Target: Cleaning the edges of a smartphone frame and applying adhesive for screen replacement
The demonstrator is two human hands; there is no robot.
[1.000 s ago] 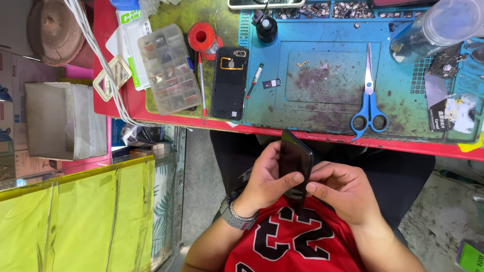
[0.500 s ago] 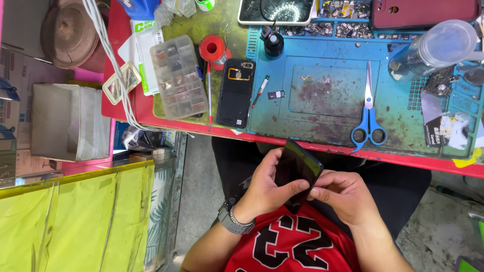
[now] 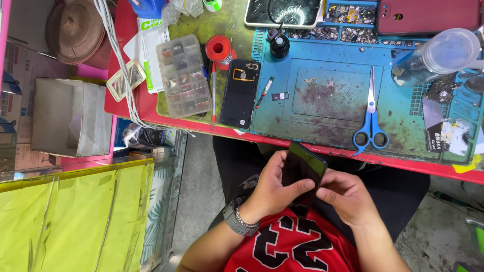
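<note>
A black phone [image 3: 302,163] with a dark screen is held over my lap, below the red table edge. My left hand [image 3: 272,189], with a grey watch on its wrist, wraps around the phone's left side, thumb across its lower part. My right hand [image 3: 345,196] grips the phone's lower right corner with the fingers bent. On the table above lies a black phone back cover [image 3: 240,93] with a gold part inside, next to a red-handled tool [image 3: 214,93].
A blue work mat [image 3: 327,95] carries blue-handled scissors [image 3: 371,118], a small black bottle [image 3: 279,46] and a clear plastic jar [image 3: 436,55]. A clear parts box [image 3: 183,75] and a red solder spool [image 3: 219,49] lie left. A grey box [image 3: 68,118] stands beside the table.
The view has shifted so the table sits higher and further right. Both hands have tilted the phone slightly, and they still hold it over my lap.
</note>
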